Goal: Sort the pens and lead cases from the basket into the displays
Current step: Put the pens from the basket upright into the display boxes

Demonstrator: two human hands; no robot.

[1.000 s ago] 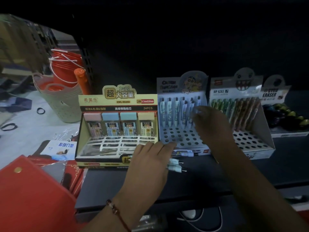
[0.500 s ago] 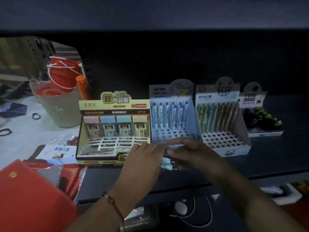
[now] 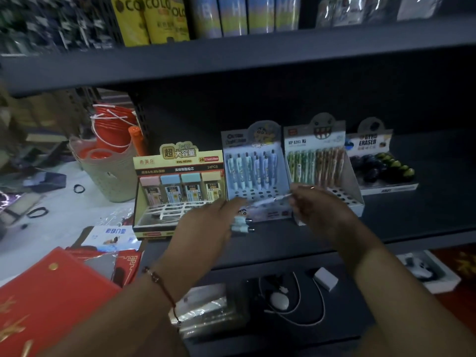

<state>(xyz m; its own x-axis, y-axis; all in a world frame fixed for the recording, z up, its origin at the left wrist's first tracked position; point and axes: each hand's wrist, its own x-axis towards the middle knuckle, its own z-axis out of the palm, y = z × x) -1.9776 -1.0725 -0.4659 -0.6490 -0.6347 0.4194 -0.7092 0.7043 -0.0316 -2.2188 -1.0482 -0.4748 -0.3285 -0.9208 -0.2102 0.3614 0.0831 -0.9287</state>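
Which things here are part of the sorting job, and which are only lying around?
Job:
- pen held by the right hand
- pens under the left hand
- blue pen display
- lead case display

Lying about:
- eraser display
- red folder
- beige basket

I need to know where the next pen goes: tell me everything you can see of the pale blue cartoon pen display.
The pale blue pen display is a printed card box with a cartoon header. It stands upright on the dark shelf between the lead case display and the green-and-brown pen display. Pens stand in its back rows; front holes look empty. The hands partly hide its front.
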